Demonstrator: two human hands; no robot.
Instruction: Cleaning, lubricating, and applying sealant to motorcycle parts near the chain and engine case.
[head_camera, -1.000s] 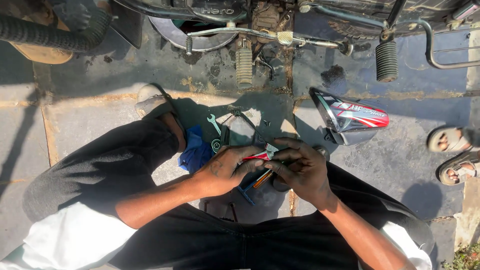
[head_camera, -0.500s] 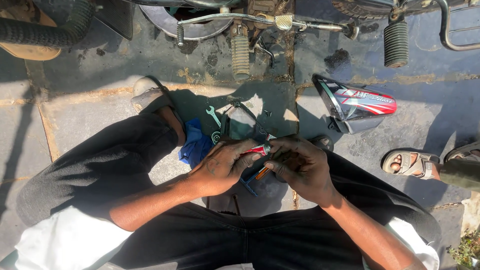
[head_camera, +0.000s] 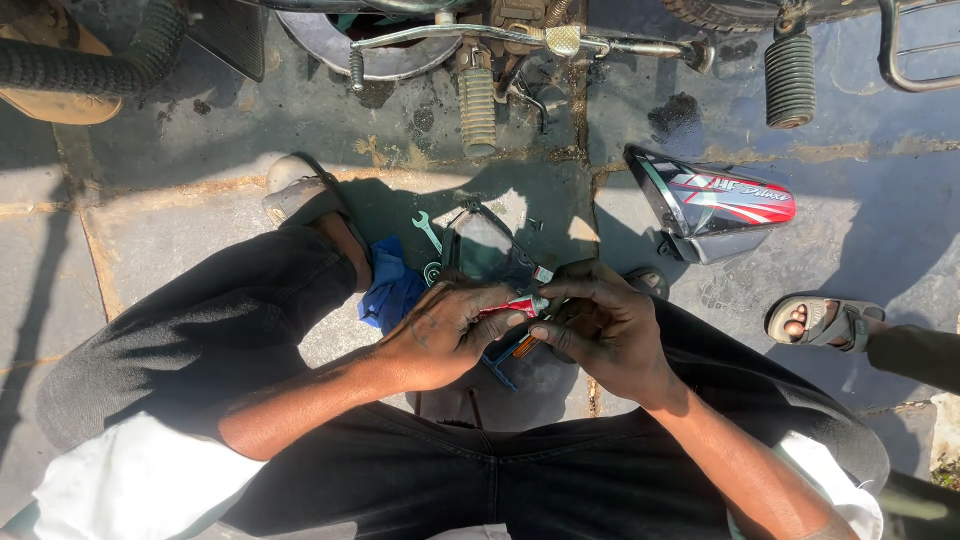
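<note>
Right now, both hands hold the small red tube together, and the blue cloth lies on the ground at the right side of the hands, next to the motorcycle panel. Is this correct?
Not quite. The head view shows the left hand and right hand together on the small red tube, but the blue cloth lies on the left side of the hands, by the spanner. The motorcycle panel is on the right, apart from it.

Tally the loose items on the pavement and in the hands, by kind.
Small red tube, held by left hand and right hand: 1
Spanner: 1
Blue cloth: 1
Red and silver motorcycle side panel: 1
Total: 4
</note>
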